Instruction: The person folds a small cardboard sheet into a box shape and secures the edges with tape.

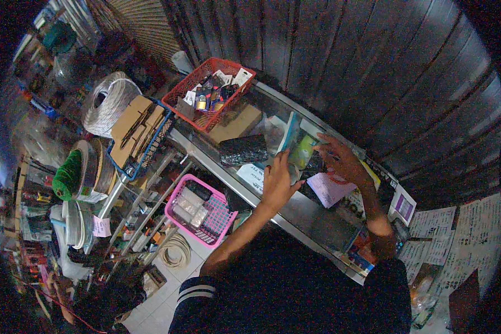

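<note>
My left hand (281, 182) rests over the glass counter, fingers stretched forward and thumb apart. Its fingertips are by the lower end of a flat, light-blue-edged item (289, 132). Something pale and translucent (293, 175) lies between thumb and fingers; I cannot tell whether it is gripped. Across from it, my right hand (342, 161) hovers with spread fingers by a yellow-green packet (304, 149) and a small dark item (315, 163). Below the right hand is a lilac paper sheet (330, 190). A black plastic-wrapped package (243, 150) and a white written card (251, 176) lie left of my left hand.
A red basket (188, 118) of padlocks and carded goods stands at the counter's far left. Beside it are a blue basket (129, 172) of cardboard and a rope coil (110, 103). A pink basket (198, 238) sits lower, near a cable coil (174, 250). A corrugated wall (345, 61) rises behind.
</note>
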{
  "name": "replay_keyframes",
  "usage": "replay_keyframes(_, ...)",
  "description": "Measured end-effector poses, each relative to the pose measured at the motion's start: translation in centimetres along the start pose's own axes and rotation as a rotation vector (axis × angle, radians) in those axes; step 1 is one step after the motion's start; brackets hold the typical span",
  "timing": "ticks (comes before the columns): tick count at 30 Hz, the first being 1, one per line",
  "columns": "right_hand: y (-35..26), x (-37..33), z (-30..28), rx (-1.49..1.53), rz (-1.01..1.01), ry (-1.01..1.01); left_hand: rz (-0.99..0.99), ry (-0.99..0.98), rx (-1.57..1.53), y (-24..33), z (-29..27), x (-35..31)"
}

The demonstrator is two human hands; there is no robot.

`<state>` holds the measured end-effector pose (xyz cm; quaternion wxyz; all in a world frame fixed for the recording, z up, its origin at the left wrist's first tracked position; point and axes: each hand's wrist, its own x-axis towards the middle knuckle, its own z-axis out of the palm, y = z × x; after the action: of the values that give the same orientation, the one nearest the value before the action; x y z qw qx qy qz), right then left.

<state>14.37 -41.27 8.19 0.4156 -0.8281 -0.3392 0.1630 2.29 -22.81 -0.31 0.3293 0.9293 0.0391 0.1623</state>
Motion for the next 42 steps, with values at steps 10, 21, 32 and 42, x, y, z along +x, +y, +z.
replay_keyframes(10, -3.8, -0.9, 2.2, -0.018, -0.194, 0.115, -0.341, 0.005, -1.192, 1.9, -4.7, -4.4)
replay_keyframes(21, -8.3, -0.9, 10.7, 0.545, 0.014, -0.002, -0.318, 0.078, -1.768, 0.3, -8.6, -8.4)
replay_keyframes(32, -7.4, -1.6, 14.1, 0.721, 0.191, 0.148, -0.175, 0.156, -0.717, -1.6, -8.1, -8.6)
replay_keyframes(42, -5.8, -3.3, 14.8, 0.924, 0.286, 0.257, 0.215, 0.072, 0.394, -7.2, -12.0, -0.8)
